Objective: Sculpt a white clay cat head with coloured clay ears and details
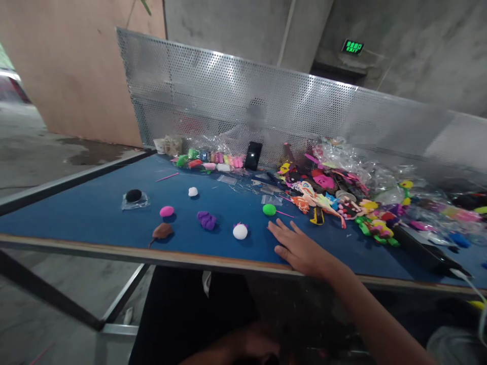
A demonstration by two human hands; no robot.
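My right hand (296,247) lies flat on the blue table near its front edge, fingers spread and holding nothing. Just beyond its fingertips sits a green clay ball (269,209) beside a thin pink stick (284,213). To the left of the hand is a white clay ball (240,231) with purple bits on top. Further left are a purple clay lump (206,220), a pink clay ball (166,211), a brown clay piece (163,231) and a small white lump (193,191). Below the table, my left hand (254,342) is dark and blurred; its fingers cannot be made out.
Black clay (133,195) rests on a clear wrapper at left. Coloured clay packets (216,159) and a black phone (253,155) stand along the perforated metal screen (228,91). Finished clay figures (319,192) and plastic bags (380,172) are heaped at right, near a black device (426,253).
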